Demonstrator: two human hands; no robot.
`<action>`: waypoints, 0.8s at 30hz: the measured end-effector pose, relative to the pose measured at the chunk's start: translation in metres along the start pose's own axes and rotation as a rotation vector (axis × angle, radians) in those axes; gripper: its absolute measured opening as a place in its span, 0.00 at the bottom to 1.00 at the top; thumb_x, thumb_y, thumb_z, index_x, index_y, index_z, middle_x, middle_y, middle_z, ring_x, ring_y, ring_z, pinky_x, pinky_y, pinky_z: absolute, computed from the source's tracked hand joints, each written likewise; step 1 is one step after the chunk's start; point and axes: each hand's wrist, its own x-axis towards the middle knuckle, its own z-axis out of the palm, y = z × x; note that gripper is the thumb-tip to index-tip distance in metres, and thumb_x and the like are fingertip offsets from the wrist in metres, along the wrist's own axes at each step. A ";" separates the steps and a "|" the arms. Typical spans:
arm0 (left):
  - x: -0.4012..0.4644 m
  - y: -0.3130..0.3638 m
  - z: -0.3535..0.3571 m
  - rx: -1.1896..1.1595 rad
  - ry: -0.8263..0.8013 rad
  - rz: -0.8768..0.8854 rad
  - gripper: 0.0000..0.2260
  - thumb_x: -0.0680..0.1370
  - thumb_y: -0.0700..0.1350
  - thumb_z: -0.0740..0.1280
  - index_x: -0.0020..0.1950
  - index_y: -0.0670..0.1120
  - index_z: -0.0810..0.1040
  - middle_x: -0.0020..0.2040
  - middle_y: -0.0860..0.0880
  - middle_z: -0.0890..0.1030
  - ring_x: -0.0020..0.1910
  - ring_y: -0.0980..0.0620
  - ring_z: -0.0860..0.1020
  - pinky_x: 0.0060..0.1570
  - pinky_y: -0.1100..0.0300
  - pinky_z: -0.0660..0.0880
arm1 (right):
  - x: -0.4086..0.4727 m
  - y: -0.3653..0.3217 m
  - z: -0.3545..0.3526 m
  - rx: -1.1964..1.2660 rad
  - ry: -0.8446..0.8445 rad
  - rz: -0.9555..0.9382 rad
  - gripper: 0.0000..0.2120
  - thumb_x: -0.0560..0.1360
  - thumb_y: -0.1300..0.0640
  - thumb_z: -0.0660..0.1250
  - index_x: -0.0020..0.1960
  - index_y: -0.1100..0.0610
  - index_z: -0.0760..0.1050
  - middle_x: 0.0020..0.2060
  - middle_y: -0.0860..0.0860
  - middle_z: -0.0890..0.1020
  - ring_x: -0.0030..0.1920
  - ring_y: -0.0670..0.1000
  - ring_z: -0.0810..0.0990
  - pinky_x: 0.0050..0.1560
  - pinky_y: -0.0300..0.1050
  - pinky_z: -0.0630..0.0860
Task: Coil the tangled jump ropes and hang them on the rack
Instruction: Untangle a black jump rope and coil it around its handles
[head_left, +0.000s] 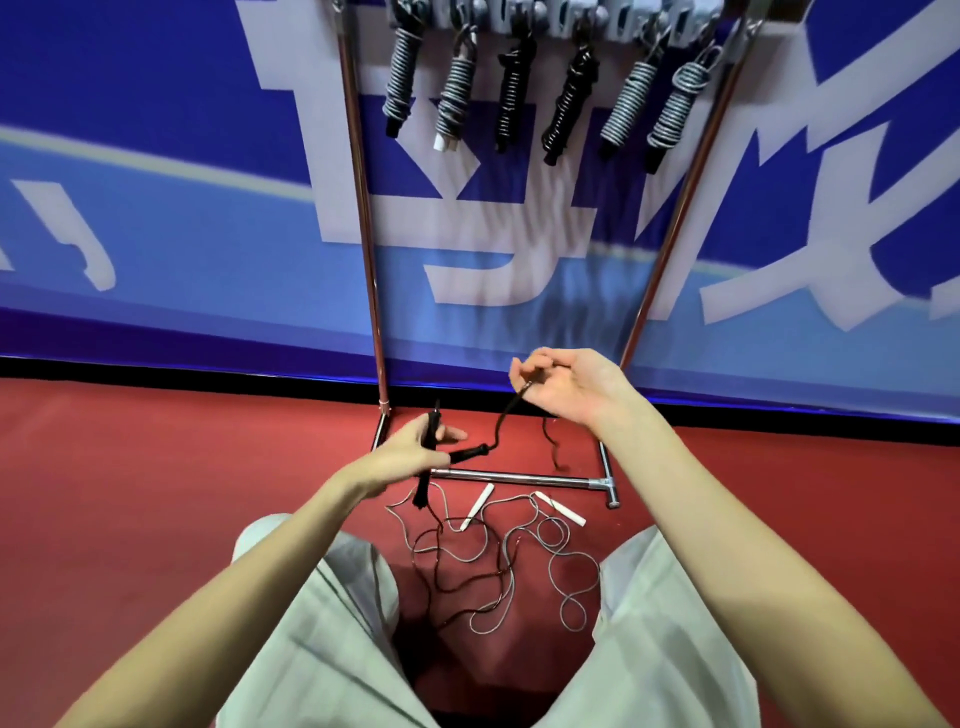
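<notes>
Blue banner (182, 156): large white characters (cropped, none readable).

You are working in bright, even indoor light, with only soft shadow pooling on the red matte floor (156, 519) between your knees, below both hands. Above your hands, the chrome tube rack (363, 208) carries thin glare streaks along its poles. The wide lens bows the blue-and-white printed wall banner (156, 156) toward the edges, and the fingers of your right hand (563, 384) are slightly smeared.

Black rope (498, 426), red floor (156, 493)
</notes>
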 end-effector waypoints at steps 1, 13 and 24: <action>0.000 -0.005 0.007 0.045 -0.013 0.003 0.14 0.69 0.35 0.72 0.50 0.46 0.73 0.60 0.45 0.80 0.53 0.56 0.78 0.54 0.63 0.75 | -0.003 0.002 0.007 0.027 -0.030 0.005 0.14 0.81 0.69 0.51 0.39 0.59 0.65 0.26 0.53 0.64 0.29 0.49 0.63 0.44 0.51 0.74; 0.043 -0.019 0.058 0.091 0.221 0.080 0.12 0.79 0.38 0.64 0.40 0.48 0.63 0.34 0.48 0.76 0.26 0.51 0.75 0.34 0.54 0.73 | 0.039 -0.027 -0.010 -0.375 0.162 -0.010 0.22 0.84 0.52 0.47 0.53 0.65 0.74 0.63 0.60 0.76 0.67 0.57 0.72 0.65 0.49 0.66; 0.104 -0.015 0.028 0.032 0.024 -0.102 0.08 0.82 0.39 0.61 0.49 0.45 0.61 0.36 0.45 0.77 0.22 0.56 0.70 0.22 0.64 0.67 | 0.127 -0.020 -0.132 -1.557 0.767 -0.417 0.14 0.78 0.60 0.58 0.35 0.61 0.70 0.39 0.64 0.75 0.46 0.62 0.78 0.51 0.52 0.73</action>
